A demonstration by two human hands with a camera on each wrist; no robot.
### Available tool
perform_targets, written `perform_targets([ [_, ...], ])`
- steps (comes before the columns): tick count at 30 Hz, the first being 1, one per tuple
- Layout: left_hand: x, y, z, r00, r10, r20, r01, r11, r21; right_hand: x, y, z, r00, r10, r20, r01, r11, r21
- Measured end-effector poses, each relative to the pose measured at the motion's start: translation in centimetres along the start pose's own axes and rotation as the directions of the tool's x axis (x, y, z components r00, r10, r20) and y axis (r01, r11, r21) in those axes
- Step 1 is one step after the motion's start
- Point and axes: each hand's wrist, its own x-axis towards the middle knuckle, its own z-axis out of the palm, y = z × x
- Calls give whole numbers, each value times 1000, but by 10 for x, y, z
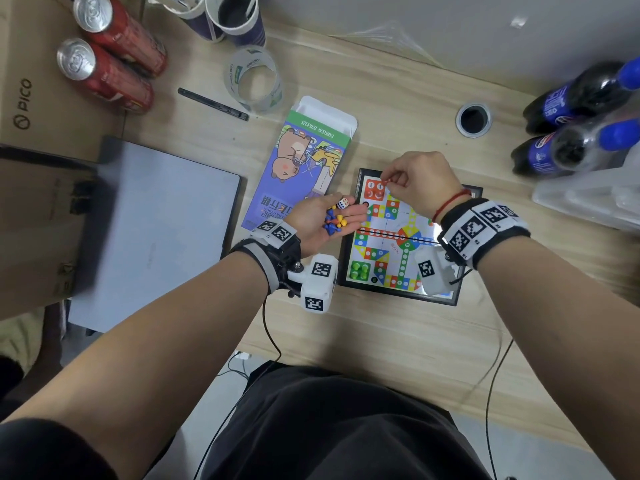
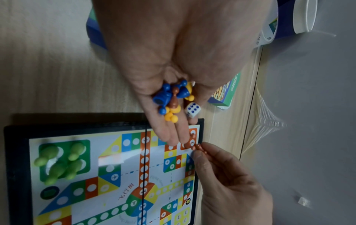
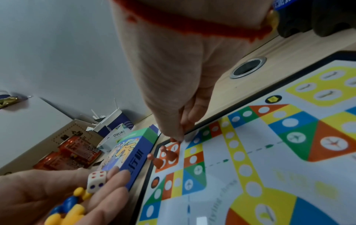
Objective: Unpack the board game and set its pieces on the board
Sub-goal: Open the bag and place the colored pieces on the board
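The colourful game board lies open on the desk. Several green pawns stand in its near green corner, and two red pawns in its far red corner. My left hand is palm up beside the board's left edge, carrying blue and yellow pawns, one red pawn and a white die on its flat fingers. My right hand pinches a red pawn just above the red corner. The empty game box lies left of the board.
Two red cans and a cardboard box are far left, with a grey laptop nearer. A tape roll, a pen and cups lie behind. Cable hole and cola bottles sit right.
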Motion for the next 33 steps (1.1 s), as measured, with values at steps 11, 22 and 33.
perform_targets([
  [11, 1, -2, 2, 1000, -27, 3, 27, 999, -42, 2, 0, 7, 999, -6, 43, 5, 1000, 6],
  [22, 3, 0, 4, 1000, -5, -25, 5, 1000, -10, -9, -15, -11, 987, -62, -151, 72, 995, 67],
  [33, 0, 2, 10, 989, 101, -105, -96, 994, 53, -21, -67, 22, 950, -198, 241, 218, 974, -58],
])
